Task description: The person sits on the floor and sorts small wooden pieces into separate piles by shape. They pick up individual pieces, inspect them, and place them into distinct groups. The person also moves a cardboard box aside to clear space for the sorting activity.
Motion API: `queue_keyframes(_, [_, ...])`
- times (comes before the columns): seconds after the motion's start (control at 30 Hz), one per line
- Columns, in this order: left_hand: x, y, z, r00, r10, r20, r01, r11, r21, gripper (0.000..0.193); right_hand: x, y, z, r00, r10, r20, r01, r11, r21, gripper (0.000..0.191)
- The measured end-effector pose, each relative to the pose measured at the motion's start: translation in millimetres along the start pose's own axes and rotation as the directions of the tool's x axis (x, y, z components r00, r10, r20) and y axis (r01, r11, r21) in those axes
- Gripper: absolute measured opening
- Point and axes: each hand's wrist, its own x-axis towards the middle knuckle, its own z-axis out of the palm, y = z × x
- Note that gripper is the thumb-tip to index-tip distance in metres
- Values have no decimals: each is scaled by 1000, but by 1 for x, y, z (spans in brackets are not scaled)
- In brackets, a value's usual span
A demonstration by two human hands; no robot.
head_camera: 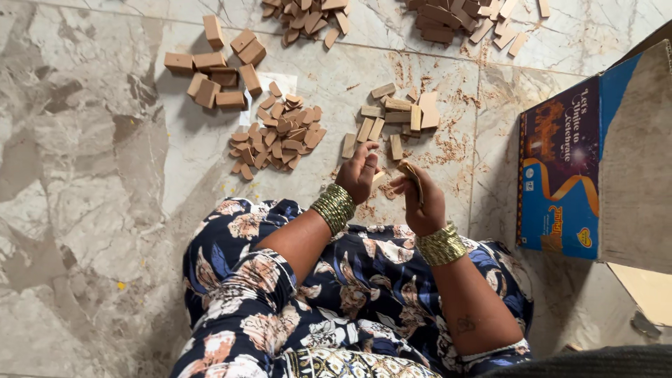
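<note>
My left hand [358,171] is closed around a small tan wooden piece [379,178], held just above my lap. Close beside it, my right hand [422,203] grips a flat brownish sheet that looks like sandpaper [413,176], pressed near the wooden piece. Both wrists carry stacks of gold bangles [334,207]. Just beyond my hands a loose group of flat wooden pieces [392,119] lies on the marble floor [91,182], with wood dust scattered around it.
A heap of small wooden chips [280,136] lies to the left, and chunkier wooden blocks [217,70] farther left. More wooden pieces [448,17] are piled at the top. A blue cardboard box [560,168] stands at the right.
</note>
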Motion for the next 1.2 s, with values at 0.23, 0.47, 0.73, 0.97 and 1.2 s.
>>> queue_keyframes(0.23, [-2,-3,0,999,-45,9,46,995,-87,56,14,7,16,785,591,187,-304,630,-715,33])
queue_keyframes(0.47, [-2,-5,1,994,-103,35,102,995,9,55,5,15,5,993,109,-50,-113,989,-90,29])
queue_keyframes(0.73, [-2,-8,1,996,-93,-14,92,995,-46,56,13,2,13,879,468,87,-342,748,-569,45])
queue_keyframes(0.97, [-2,-6,5,997,-74,-22,72,994,-86,57,9,2,21,838,492,237,-139,612,-779,38])
queue_keyframes(1.2, [-3,-7,3,996,-71,-48,67,996,-65,57,10,2,10,966,258,21,-246,942,-229,37])
